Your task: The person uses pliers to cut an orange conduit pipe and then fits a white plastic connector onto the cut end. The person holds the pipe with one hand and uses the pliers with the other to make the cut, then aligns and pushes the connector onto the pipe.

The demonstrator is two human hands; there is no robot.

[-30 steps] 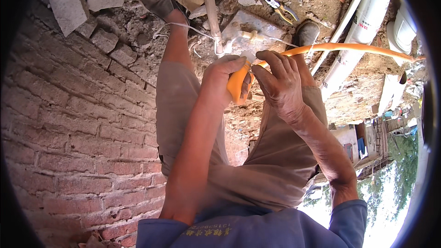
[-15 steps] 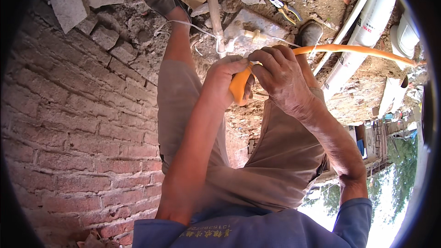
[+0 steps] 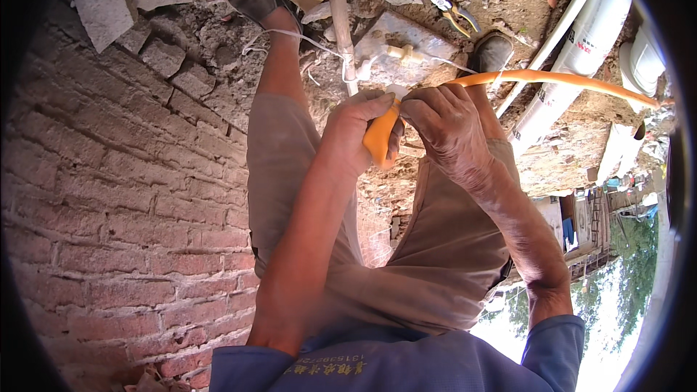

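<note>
My left hand (image 3: 351,131) is closed round a smooth orange piece of hose (image 3: 378,139), which hangs below the thumb. Beside it, my right hand (image 3: 449,123) has its fingers bent and pressed together at the top of that piece. A longer orange hose (image 3: 537,75) runs from behind the right-hand fingers out to the right. Between the two hands shows a small whitish bit (image 3: 396,91), too small to name. How the orange parts join is hidden by the fingers.
Pliers (image 3: 451,11) with yellow-and-dark handles lie on the rubble. A wooden stick (image 3: 337,14), a flat slab (image 3: 406,29) with a pale fitting (image 3: 405,54), and white cord are ahead. White pipes (image 3: 584,47) lie right; a brick wall (image 3: 131,247) stands left.
The right-hand fingers have drawn slightly down and to the right. More of the whitish bit shows between the hands. The left hand keeps its hold.
</note>
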